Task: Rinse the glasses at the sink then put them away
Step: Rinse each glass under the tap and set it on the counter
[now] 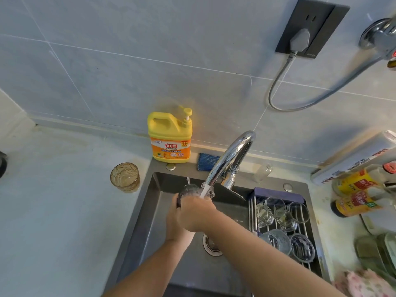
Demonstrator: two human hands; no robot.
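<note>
Over the steel sink both my hands hold a dark clear glass under the running water of the chrome tap. My left hand grips it from below and the left. My right hand wraps over its near side, hiding most of the glass. An amber ribbed glass stands upright on the counter left of the sink. Several clear glasses lie in the drying rack across the sink's right side.
A yellow detergent bottle and a blue sponge sit behind the sink. Sauce bottles and a foil box crowd the right counter. A wall socket with a grey cable hangs above. A floral cloth lies at lower right.
</note>
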